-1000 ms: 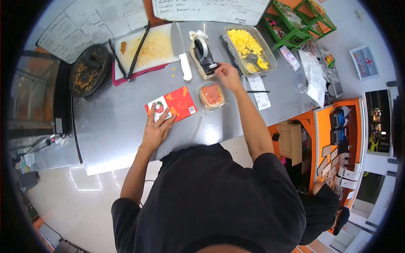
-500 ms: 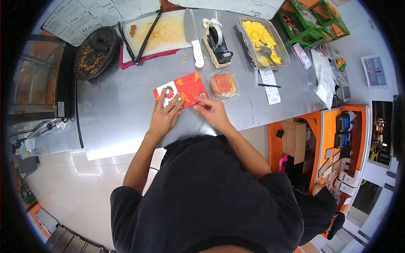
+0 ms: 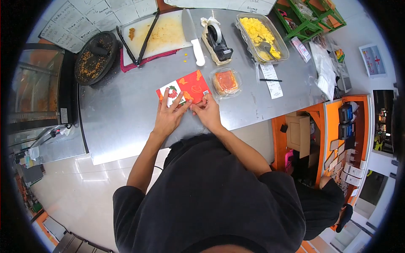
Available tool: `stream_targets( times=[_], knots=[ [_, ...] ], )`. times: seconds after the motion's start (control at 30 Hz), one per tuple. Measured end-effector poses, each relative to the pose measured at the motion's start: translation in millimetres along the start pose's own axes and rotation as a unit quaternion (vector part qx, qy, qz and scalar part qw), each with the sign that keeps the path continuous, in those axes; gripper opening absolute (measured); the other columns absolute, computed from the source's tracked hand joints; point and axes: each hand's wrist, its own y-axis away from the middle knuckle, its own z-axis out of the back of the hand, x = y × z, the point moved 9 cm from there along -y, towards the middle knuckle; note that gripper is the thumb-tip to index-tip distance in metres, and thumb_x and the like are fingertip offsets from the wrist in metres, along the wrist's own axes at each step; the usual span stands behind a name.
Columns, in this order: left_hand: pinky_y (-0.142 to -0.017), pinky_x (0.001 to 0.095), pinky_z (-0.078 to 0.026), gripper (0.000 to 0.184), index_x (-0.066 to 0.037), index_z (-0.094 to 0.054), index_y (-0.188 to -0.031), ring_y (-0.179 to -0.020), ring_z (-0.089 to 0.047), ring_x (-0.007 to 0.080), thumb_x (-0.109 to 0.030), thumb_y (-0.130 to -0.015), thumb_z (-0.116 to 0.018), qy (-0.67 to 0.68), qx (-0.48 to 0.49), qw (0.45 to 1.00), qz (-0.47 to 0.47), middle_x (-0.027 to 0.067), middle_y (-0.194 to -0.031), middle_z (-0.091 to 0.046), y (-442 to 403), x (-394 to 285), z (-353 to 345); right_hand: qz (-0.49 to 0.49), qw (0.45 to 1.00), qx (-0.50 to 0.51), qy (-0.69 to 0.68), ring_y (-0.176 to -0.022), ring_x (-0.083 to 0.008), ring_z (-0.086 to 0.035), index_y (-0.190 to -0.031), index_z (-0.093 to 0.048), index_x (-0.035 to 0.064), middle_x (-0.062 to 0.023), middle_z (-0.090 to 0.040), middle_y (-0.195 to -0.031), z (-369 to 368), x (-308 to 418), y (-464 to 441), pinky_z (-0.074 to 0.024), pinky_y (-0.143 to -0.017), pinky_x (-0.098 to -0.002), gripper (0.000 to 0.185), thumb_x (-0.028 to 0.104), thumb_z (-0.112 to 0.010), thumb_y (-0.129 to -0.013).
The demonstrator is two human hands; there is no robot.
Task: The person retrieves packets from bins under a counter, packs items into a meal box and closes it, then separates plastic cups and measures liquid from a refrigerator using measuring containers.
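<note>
A flat red printed card point(image 3: 197, 85) with a white logo panel lies on the steel table; it could be a folded wrapper or flat carton, I cannot tell. My left hand point(image 3: 168, 119) rests on its near left part, fingers spread and pressing it down. At the near right edge, my right hand point(image 3: 207, 113) has thumb and fingers pinched together on the card's border. Just right of the card sits a clear plastic clamshell point(image 3: 237, 86) holding a piece of food point(image 3: 225, 82) with an orange-red top.
Behind are a cutting board point(image 3: 168, 36) with tongs point(image 3: 148, 38), a knife point(image 3: 195, 42), a tape dispenser point(image 3: 221, 50) and a stone mortar point(image 3: 84, 71). To the right stand a tub of yellow chunks point(image 3: 257, 31), a receipt point(image 3: 272, 86) and a pen point(image 3: 270, 80). Another person point(image 3: 322, 206) is at lower right.
My right hand has shifted left along the card's near edge, its fingers now closer to my left hand. The whole view has turned slightly.
</note>
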Motion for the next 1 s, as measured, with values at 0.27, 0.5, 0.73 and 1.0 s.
stream_targets(
  times=[0.27,0.5,0.73,1.0],
  knots=[
    [-0.103,0.061,-0.041,0.045,-0.032,-0.066,-0.132,-0.144,-0.03,0.0469,-0.019,-0.089,-0.068,0.009,-0.011,1.0,0.013,-0.0004,-0.155,-0.044,-1.3,-0.5,4.4,0.123,0.992,-0.009,-0.035,-0.064,-0.0115,-0.066,-0.084,-0.04,0.0059,-0.0098,-0.067,-0.07,1.4,-9.3,1.8,-0.0513,-0.055,-0.0283,0.038,0.004,-0.078,-0.085],
    [-0.105,0.062,-0.038,0.045,-0.031,-0.067,-0.131,-0.144,-0.029,0.0474,-0.021,-0.088,-0.07,0.038,-0.031,0.999,0.008,-0.0004,-0.154,-0.045,0.2,-2.0,6.8,0.261,0.947,-0.019,0.187,-0.054,-0.0226,-0.063,-0.082,-0.046,0.0059,-0.01,-0.06,-0.063,4.4,12.1,8.9,-0.048,-0.051,-0.0335,0.035,0.014,-0.08,-0.086],
    [-0.112,0.0665,-0.024,0.026,-0.024,-0.078,-0.105,-0.135,-0.048,0.0325,-0.027,-0.079,-0.081,-0.018,-0.141,0.989,0.039,-0.0031,-0.133,-0.065,-10.1,-22.1,17.6,0.329,0.899,-0.019,0.29,-0.055,-0.0301,-0.062,-0.08,-0.051,0.0068,-0.0099,-0.059,-0.062,10.1,15.6,15.2,-0.0467,-0.05,-0.0425,0.027,0.015,-0.076,-0.084],
    [-0.113,0.0689,-0.021,0.025,-0.021,-0.078,-0.101,-0.131,-0.052,0.0264,-0.027,-0.077,-0.082,-0.029,-0.124,0.991,0.051,-0.0054,-0.123,-0.07,-20.7,-22.6,21.2,0.324,0.919,-0.121,0.19,-0.048,-0.027,-0.055,-0.069,-0.048,0.0066,-0.0099,-0.055,-0.058,102.1,54.7,32.9,-0.044,-0.047,-0.0379,0.032,0.012,-0.075,-0.086]
  ],
)
